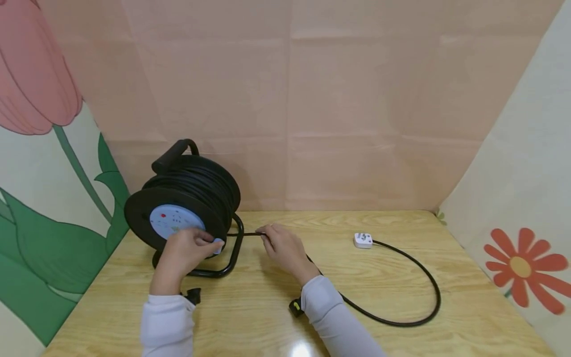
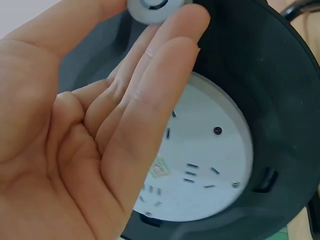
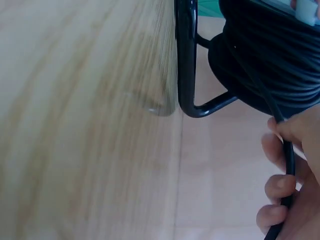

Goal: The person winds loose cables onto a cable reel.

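Observation:
A black cable reel (image 1: 192, 183) stands at the left of the table, wound with black cable and with a pale blue socket face (image 1: 171, 218) on its front disc. My left hand (image 1: 185, 250) pinches the light-coloured winding knob (image 2: 155, 12) near the disc's lower right edge between thumb and fingers. Just right of the reel's tubular frame (image 1: 234, 253), my right hand (image 1: 285, 250) holds the black cable (image 3: 289, 160). In the right wrist view the cable runs from the wound drum through its curled fingers.
The cable's free length loops over the wooden table (image 1: 250, 317) at right and ends in a white plug (image 1: 363, 240). A peach-coloured backdrop (image 1: 285, 109) stands behind the table. Flower-printed panels stand on both sides. A black handle (image 1: 171, 156) tops the reel.

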Tool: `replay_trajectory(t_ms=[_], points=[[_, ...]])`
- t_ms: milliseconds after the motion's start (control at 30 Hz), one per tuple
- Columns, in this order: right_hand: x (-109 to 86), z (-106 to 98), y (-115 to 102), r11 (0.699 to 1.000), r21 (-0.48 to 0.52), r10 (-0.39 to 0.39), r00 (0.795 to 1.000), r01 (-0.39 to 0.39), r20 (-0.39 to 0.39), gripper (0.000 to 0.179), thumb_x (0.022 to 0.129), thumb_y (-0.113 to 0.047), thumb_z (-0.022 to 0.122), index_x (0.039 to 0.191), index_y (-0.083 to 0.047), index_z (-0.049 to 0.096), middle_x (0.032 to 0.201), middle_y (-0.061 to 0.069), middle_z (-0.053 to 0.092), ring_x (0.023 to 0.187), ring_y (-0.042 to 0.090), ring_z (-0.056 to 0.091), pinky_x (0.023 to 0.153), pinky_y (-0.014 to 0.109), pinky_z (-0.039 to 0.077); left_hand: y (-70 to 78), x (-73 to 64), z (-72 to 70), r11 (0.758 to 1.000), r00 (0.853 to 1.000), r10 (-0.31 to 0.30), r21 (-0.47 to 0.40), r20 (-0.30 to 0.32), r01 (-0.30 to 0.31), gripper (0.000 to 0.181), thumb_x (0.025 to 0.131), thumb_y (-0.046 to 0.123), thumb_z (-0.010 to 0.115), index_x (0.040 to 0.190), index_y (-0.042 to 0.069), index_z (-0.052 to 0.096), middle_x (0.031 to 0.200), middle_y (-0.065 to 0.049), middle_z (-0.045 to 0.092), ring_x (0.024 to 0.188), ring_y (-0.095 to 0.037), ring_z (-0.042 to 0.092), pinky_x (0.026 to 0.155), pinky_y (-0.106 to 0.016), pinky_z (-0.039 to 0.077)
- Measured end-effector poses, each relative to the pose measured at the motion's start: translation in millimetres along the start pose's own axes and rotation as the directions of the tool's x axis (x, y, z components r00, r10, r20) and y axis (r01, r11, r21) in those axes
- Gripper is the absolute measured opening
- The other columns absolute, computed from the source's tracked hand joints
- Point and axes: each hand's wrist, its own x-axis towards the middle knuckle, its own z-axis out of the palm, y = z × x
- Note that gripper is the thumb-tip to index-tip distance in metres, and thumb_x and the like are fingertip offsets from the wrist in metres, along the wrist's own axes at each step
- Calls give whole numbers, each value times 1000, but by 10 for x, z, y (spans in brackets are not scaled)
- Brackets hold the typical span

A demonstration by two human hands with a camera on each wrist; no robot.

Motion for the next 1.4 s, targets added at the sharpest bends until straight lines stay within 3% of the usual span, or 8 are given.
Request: replay_trajectory(t_ms=[133, 367, 567, 700, 867, 1067, 1233, 1400], points=[[-15, 19, -28, 1000, 15, 3, 999, -4, 46, 20, 103, -28, 59, 119, -28, 72, 101, -9, 71, 78, 6, 64, 56, 26, 50, -95, 12, 0, 1000, 999, -14, 11, 43, 13, 39, 90, 41, 75, 101, 3, 74, 86, 0, 74, 78, -16, 65, 67, -36, 55], [-22, 50, -57, 1000, 28, -9, 995, 6, 104, 24, 102, -30, 60, 124, -31, 71, 83, -9, 64, 60, 5, 47, 48, 23, 38, -216, 42, 1, 995, 988, -51, -78, 143, 62, 46, 92, 43, 73, 105, -1, 74, 84, -4, 74, 78, -23, 71, 72, -42, 59], [-22, 25, -56, 998, 58, 25, 987, -35, 162, 22, 104, -30, 58, 121, -28, 72, 94, -8, 70, 71, 7, 59, 57, 29, 49, -281, 91, 28, 976, 978, -53, -194, 202, 93, 46, 93, 39, 72, 109, -4, 72, 89, -10, 75, 83, -25, 72, 76, -39, 60], [-25, -26, -1, 989, 93, 86, 966, -112, 244, 24, 104, -38, 55, 107, -22, 72, 88, -10, 69, 72, 7, 61, 61, 30, 51, -350, 116, 50, 958, 969, -37, -267, 245, 104, 49, 94, 38, 71, 112, -7, 69, 94, -14, 74, 85, -24, 72, 77, -37, 60], [-43, -155, 193, 957, 134, 202, 921, -258, 332, 33, 103, -50, 52, 94, -21, 68, 64, -8, 53, 56, 10, 46, 54, 29, 41, -417, 134, 59, 945, 962, -41, -303, 271, 125, 52, 94, 39, 71, 116, -8, 67, 98, -16, 73, 87, -24, 72, 79, -38, 60], [-97, -329, 518, 916, 194, 276, 903, -351, 330, 41, 100, -54, 53, 93, -17, 69, 60, -5, 42, 54, 12, 38, 52, 30, 34, -431, 130, 61, 943, 958, -43, -304, 282, 132, 50, 95, 37, 70, 115, -8, 67, 99, -17, 73, 88, -25, 71, 80, -38, 60], [-134, -462, 731, 888, 208, 342, 891, -410, 297, 51, 97, -62, 52, 95, -13, 69, 63, -2, 45, 55, 15, 39, 52, 32, 35, -449, 120, 39, 952, 962, -47, -279, 269, 125, 47, 95, 37, 70, 113, -7, 68, 98, -16, 73, 90, -27, 71, 79, -37, 60], [-164, -507, 842, 881, 204, 364, 887, -427, 285, 53, 96, -64, 54, 92, -13, 67, 65, -1, 47, 57, 16, 41, 54, 33, 36, -491, 94, 25, 959, 964, -71, -250, 258, 137, 49, 95, 37, 70, 115, -7, 67, 97, -14, 74, 88, -25, 71, 78, -36, 60]])
